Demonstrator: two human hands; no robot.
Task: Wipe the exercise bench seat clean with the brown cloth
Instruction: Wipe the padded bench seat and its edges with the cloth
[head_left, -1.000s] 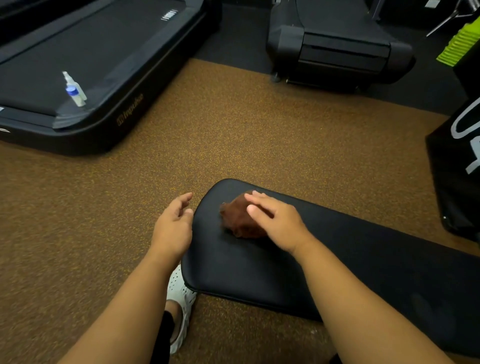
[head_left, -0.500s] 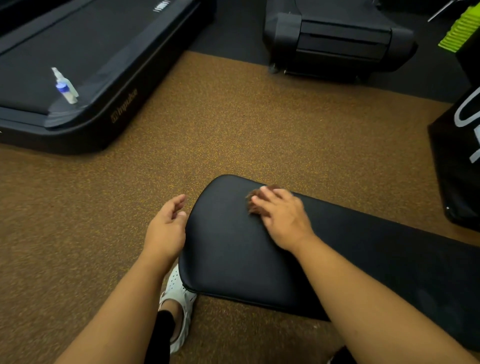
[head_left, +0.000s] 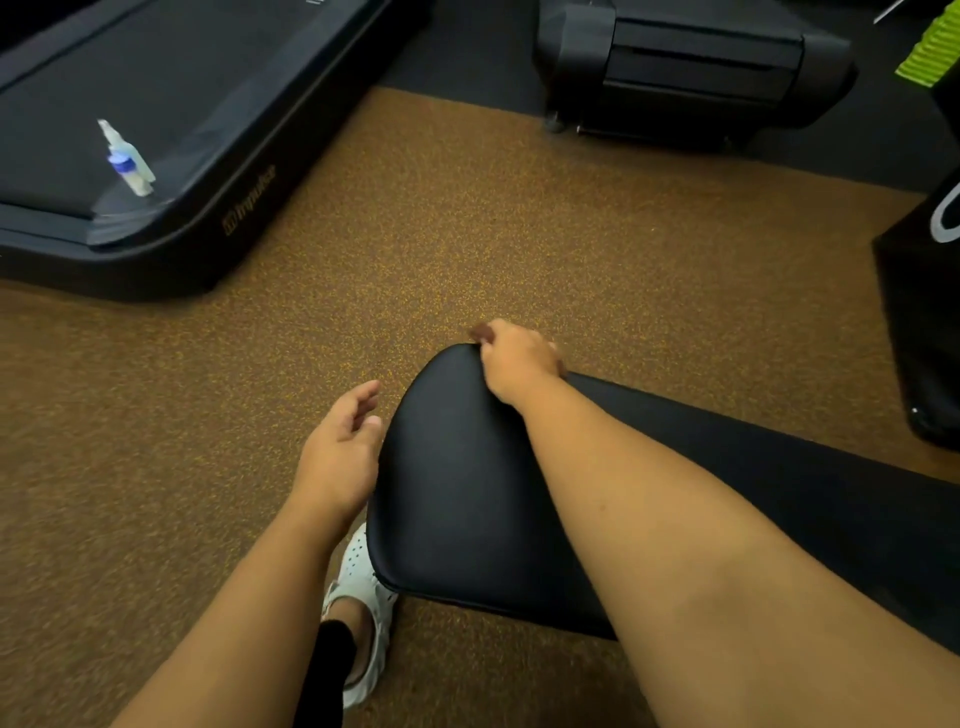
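The black padded bench seat (head_left: 457, 499) runs from the lower middle toward the right. My right hand (head_left: 517, 361) lies at the seat's far rounded end, closed over the brown cloth (head_left: 479, 331); only a small dark tip of the cloth shows past my fingers. My left hand (head_left: 343, 447) hovers just left of the seat's edge, fingers loosely spread, holding nothing.
A black treadmill deck (head_left: 171, 171) lies at the upper left with a small spray bottle (head_left: 127, 158) standing on it. Another black machine (head_left: 691, 67) sits at the top. A black stand (head_left: 924, 322) is at the right. My white shoe (head_left: 361, 597) is beside the seat.
My right hand has slid the cloth from the middle of the seat's end up to its far edge, and the cloth is now almost covered. My left hand stayed beside the seat.
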